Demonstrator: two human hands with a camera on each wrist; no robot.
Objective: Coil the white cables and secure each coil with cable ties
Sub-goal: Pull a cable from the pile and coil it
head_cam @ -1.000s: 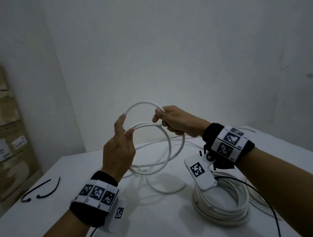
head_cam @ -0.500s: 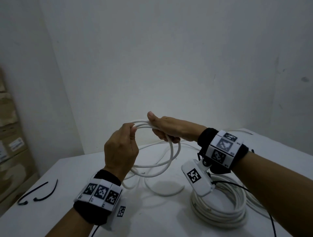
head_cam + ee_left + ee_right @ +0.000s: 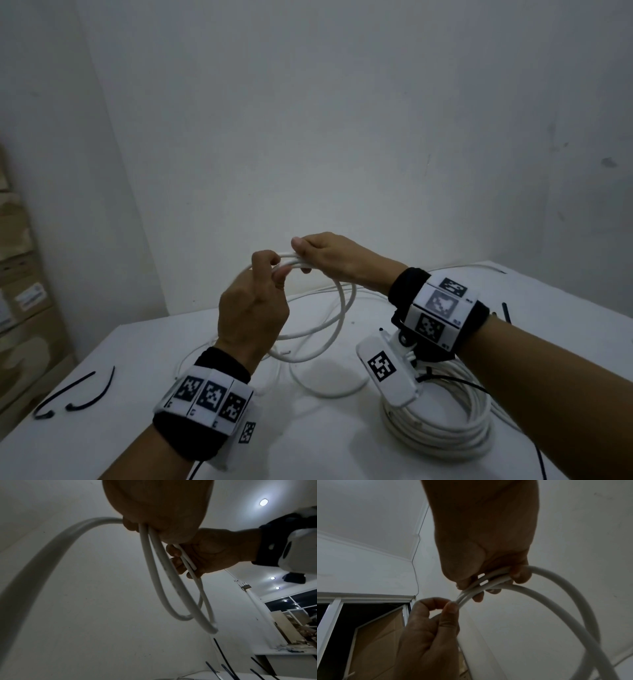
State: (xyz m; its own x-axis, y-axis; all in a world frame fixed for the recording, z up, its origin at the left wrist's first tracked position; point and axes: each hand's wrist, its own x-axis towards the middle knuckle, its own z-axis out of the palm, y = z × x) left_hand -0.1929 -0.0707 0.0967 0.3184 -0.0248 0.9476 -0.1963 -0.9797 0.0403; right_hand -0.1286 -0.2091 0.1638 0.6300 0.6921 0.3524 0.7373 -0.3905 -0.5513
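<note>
A white cable (image 3: 337,310) hangs in a couple of loops above the white table (image 3: 144,346). My right hand (image 3: 325,255) grips the tops of the loops together, thumb on top. My left hand (image 3: 260,294) pinches the same strands just to the left, between thumb and forefinger. In the left wrist view the cable loops (image 3: 171,588) drop from both hands. In the right wrist view the cable (image 3: 544,596) arches away from my right hand's fingers (image 3: 520,574), with the left hand (image 3: 435,628) below. The cable's slack (image 3: 325,390) trails onto the table.
A larger finished coil of white cable (image 3: 442,428) lies on the table under my right forearm. Two black cable ties (image 3: 78,394) lie at the table's left; another tie (image 3: 506,312) is at the far right. Cardboard boxes (image 3: 24,291) stand left of the table.
My left hand went from open beside the loop to pinching it. Both hands drew together at the top of the loops, which now lie gathered side by side.
</note>
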